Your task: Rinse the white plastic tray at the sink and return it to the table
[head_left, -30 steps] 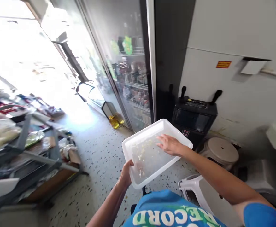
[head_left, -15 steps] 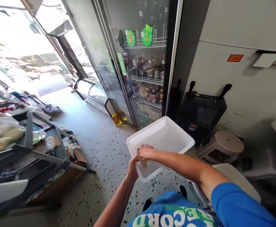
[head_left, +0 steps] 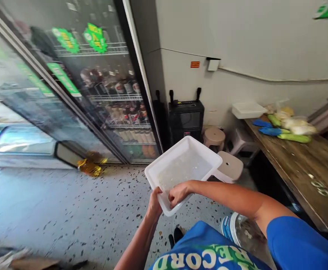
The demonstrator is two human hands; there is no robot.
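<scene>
Bottle labels (head_left: 124,87) behind the cooler glass (head_left: 68,123), too blurred to read

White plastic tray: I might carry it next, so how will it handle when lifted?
The white plastic tray is probably light for its size, since the left hand and right hand hold it up at one end. Its thin walls may flex slightly. Its wet-looking inside could be slippery.

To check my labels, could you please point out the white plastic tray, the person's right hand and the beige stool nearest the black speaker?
White plastic tray (head_left: 184,168): head view, on its inner floor.
Right hand (head_left: 180,194): head view, on the back of the hand.
Beige stool (head_left: 214,135): head view, on its round seat.
</scene>
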